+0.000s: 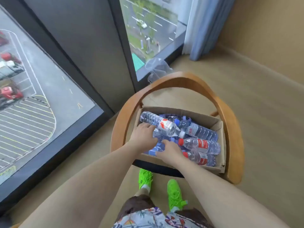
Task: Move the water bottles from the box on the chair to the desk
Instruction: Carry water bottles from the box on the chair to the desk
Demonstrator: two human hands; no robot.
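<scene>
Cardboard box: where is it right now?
In the head view, lower centre-right: the cardboard box sits on the wooden chair by the window, both hands inside.

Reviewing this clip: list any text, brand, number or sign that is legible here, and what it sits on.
Nothing can be read.
White-and-red label on the clear plastic bottle with the white cap: print blurred.
Red labels on the two red-capped clear bottles: white marks, too small.
Red mark on the blue-capped clear bottle: unreadable.
Green sign seen through the window: blurred.
</scene>
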